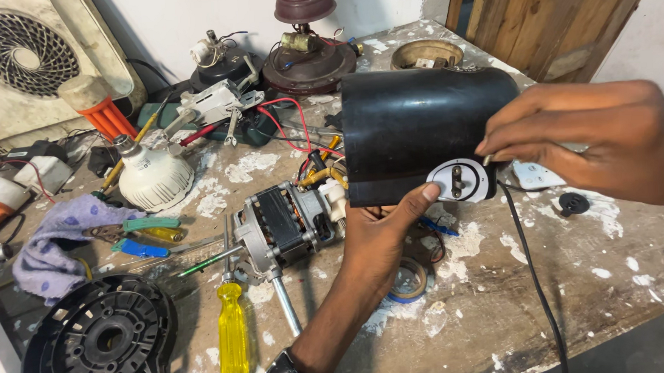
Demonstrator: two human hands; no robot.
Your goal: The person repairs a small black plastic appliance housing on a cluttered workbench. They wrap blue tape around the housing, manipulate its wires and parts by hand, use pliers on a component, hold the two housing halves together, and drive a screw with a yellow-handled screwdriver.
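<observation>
My left hand (376, 241) grips the lower edge of a black plastic motor housing (412, 133), its thumb pressed on a round white switch plate (460, 180) on the housing. My right hand (602, 138) comes in from the right, fingertips pinched on something small at the plate's upper right edge. Just left of the housing lies a bare electric motor (285, 227) with its shaft and coloured wires. A black cord (533, 267) runs down from the housing across the table.
A worn, paint-flecked wooden table (616, 270) holds a yellow-handled screwdriver (232, 332), a black round fan part (102, 342), a tape roll (410, 281), a white bulb (153, 177), pliers, a purple cloth (55, 243), a black knob (574, 202) and other fan parts at the back.
</observation>
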